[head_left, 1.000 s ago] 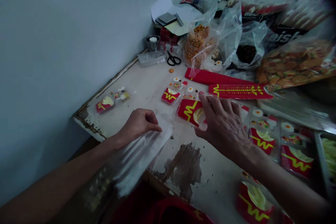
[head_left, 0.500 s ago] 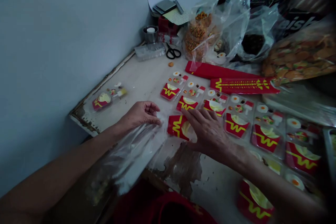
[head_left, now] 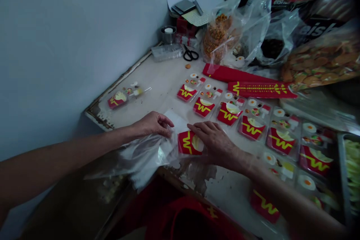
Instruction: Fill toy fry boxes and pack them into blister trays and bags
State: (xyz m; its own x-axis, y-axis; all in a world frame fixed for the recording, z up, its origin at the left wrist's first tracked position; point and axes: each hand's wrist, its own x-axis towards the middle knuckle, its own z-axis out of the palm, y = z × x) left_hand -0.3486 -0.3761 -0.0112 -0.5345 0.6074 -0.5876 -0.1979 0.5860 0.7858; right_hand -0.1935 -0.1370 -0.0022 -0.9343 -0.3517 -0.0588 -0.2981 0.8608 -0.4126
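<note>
My left hand [head_left: 157, 124], thumb and fingers pinched together, grips the edge of a clear plastic bag [head_left: 146, 155], which hangs crumpled over the table's front edge. Beside the bag's edge lies a small red carton of pale chips with a yellow zigzag [head_left: 186, 143], turned sideways. My right hand [head_left: 215, 139] is closed over its right end, hiding that part. I cannot tell whether the carton's left end is inside the bag. Several similar clear-wrapped packs [head_left: 229, 113], with little fried-egg and other food-shaped pieces, stand in a row behind and to the right.
One separate pack [head_left: 117, 99] sits at the table's left. Scissors [head_left: 191, 55] and a clear plastic box [head_left: 167, 52] lie at the back. Folded red card strips [head_left: 258, 89] lie before filled bags [head_left: 222, 37]. A metal tray [head_left: 343, 172] borders the right; a wall [head_left: 70, 37] the left.
My right hand and the red carton have shifted slightly left on the table, nearer the bag. The bag's loose part has spread and crumpled differently. The whole view has also shifted a little.
</note>
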